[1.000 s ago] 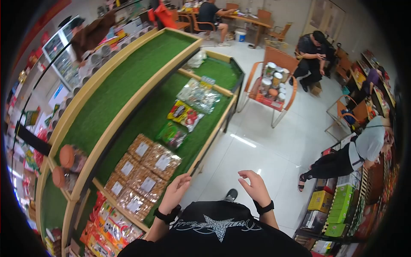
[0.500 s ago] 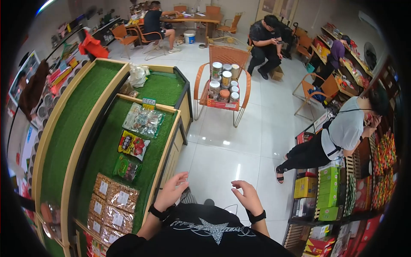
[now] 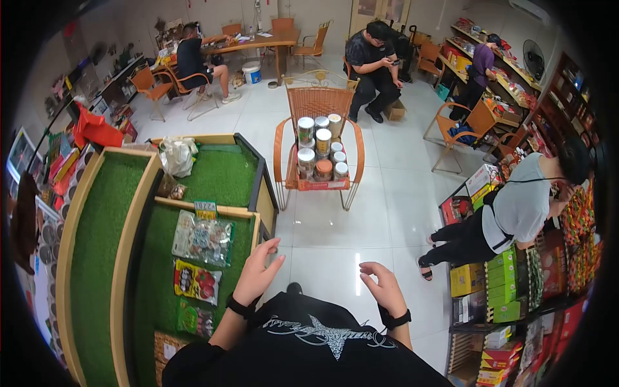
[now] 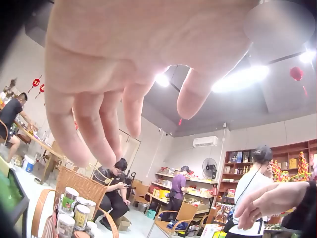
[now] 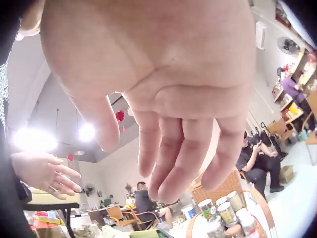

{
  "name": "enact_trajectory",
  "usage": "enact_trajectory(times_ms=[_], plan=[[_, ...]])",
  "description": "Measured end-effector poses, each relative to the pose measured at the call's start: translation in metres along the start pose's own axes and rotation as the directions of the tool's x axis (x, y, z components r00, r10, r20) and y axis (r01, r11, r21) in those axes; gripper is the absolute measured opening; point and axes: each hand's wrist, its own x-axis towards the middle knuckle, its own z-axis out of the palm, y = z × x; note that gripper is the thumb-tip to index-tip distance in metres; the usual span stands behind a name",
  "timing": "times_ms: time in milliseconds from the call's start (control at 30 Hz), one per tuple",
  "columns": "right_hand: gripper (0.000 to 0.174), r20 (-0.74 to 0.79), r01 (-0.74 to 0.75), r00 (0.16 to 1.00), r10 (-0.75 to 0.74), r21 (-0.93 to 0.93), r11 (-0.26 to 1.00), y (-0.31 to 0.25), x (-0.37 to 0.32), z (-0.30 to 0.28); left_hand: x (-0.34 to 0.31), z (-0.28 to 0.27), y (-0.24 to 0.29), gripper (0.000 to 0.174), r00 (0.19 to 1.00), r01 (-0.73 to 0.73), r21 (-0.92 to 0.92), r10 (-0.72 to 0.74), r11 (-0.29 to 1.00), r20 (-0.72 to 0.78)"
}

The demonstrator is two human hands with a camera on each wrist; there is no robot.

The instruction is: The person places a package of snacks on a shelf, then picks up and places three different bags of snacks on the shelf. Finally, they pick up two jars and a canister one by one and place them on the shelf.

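My left hand (image 3: pixel 258 272) is held in the air by the right edge of the green-lined display stand (image 3: pixel 97 258), fingers relaxed and nothing in them. Likewise bare, my right hand (image 3: pixel 387 289) hovers over the pale tiled floor with loosely bent fingers. Ahead of both hands stands a wicker armchair (image 3: pixel 320 100). On its seat, a red box (image 3: pixel 322 184) carries several lidded canisters (image 3: pixel 305 132). Closest to my left hand on the stand lie a clear bag of wrapped pieces (image 3: pixel 205 238), a yellow and red snack bag (image 3: pixel 196 282) and a green bag (image 3: pixel 193 317).
A person in a white shirt (image 3: pixel 519 200) stands at the right beside shelves of boxes (image 3: pixel 503 277). Another person (image 3: pixel 377 61) sits behind the armchair. A wooden table (image 3: pixel 251 42) stands at the back. White tiled floor (image 3: pixel 322 258) runs between stand and shelves.
The view has swung leftward and moved forward, so the armchair is nearer the middle and the stand stands more upright. Both hands stay raised and hold nothing.
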Motion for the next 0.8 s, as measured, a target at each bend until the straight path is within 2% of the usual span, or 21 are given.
enact_trajectory(times_ms=[100, 267, 533, 733, 800], plan=[[0.022, -0.034, -0.011, 0.999, 0.009, -0.04, 0.999, -0.001, 0.029, 0.016, 0.032, -0.016, -0.008, 0.04, 0.998, -0.043, 0.008, 0.042, 0.999, 0.052], [0.023, -0.004, -0.084, 0.996, 0.084, 0.081, 0.993, -0.005, 0.056, 0.043, 0.062, -0.027, -0.025, 0.04, 0.993, -0.007, 0.015, 0.005, 1.0, 0.118], [0.023, 0.116, -0.065, 0.991, 0.063, 0.014, 0.998, 0.011, 0.127, 0.05, 0.097, -0.03, -0.049, 0.04, 0.986, 0.162, -0.039, -0.16, 0.986, 0.051], [0.023, 0.162, 0.003, 0.987, -0.004, 0.01, 1.0, 0.033, 0.205, 0.044, 0.153, -0.023, -0.06, 0.039, 0.985, 0.164, -0.017, -0.164, 0.986, -0.049], [0.023, 0.221, 0.017, 0.975, -0.023, 0.026, 1.0, 0.041, 0.237, 0.035, 0.179, -0.015, -0.055, 0.039, 0.982, 0.164, -0.017, -0.165, 0.986, -0.093]])
